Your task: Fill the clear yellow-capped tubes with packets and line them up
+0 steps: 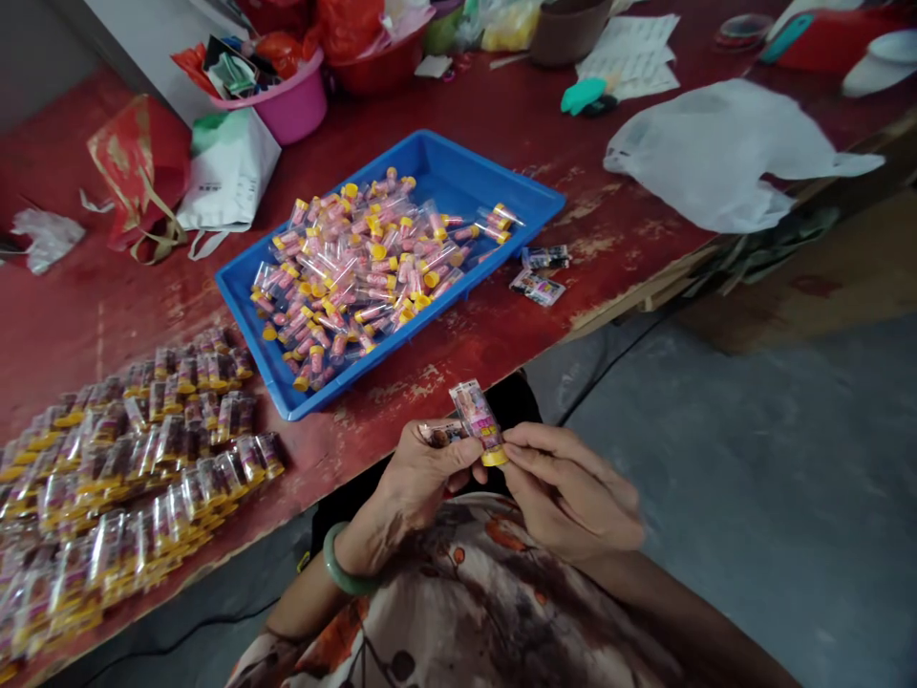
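Tray: we saw a blue tray (458,167) of smooth, glossy plastic.
In the tray: we saw clear, glossy plastic tubes (358,272) with yellow plastic caps (378,251).
Under the tray: we saw a table (179,287) of rough, chipped, red-painted wood.

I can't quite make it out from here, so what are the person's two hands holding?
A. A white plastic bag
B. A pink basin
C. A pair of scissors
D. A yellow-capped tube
D: the fingers of the right hand and the left hand pinch a yellow-capped tube between them.
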Available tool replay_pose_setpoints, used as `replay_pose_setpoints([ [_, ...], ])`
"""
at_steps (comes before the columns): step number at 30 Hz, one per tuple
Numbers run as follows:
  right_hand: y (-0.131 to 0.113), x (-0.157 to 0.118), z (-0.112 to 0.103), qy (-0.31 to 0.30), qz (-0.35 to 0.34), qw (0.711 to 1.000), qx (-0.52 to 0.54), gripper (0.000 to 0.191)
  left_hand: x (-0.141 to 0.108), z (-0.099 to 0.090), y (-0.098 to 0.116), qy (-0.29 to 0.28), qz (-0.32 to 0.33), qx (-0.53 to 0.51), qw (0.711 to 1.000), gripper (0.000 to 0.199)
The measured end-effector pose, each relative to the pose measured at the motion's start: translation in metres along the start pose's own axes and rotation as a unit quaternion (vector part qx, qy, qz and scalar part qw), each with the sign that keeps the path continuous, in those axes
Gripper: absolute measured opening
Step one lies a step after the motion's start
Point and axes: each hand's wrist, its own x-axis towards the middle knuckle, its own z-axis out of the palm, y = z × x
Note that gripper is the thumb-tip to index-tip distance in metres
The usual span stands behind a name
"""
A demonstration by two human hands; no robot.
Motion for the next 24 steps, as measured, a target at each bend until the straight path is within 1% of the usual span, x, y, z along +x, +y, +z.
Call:
replay_pose_setpoints([
  [5,-0.005,-0.001,0.010,0.017,-0.023,0.999,-0.014,0.022,-0.010,-0.005,-0.001,-0.007,0.001,-0.021,1.000,0.037],
  [11,-0.009,-0.002,0.013,0.006,-0.064,0.998,-0.026,0.023,-0.017,-0.010,-0.002,0.013,-0.008,-0.033,0.999,0.038],
  [14,-0.010,-0.003,0.014,0.004,-0.087,0.995,-0.043,0.023,-0.019,-0.013,-0.003,0.013,0.000,-0.025,1.000,0.040],
  [17,-0.009,-0.004,0.016,0.005,-0.097,0.994,-0.053,0.024,-0.021,-0.014,-0.004,0.011,0.009,-0.033,0.999,0.039],
  [20,-0.008,-0.006,0.018,0.009,-0.107,0.993,-0.043,0.026,-0.022,-0.015,-0.003,0.014,0.004,-0.058,0.998,0.035],
  [24,-0.009,-0.005,0.023,-0.006,-0.099,0.994,-0.039,0.025,-0.023,-0.018,-0.001,0.025,0.004,-0.066,0.998,0.036],
])
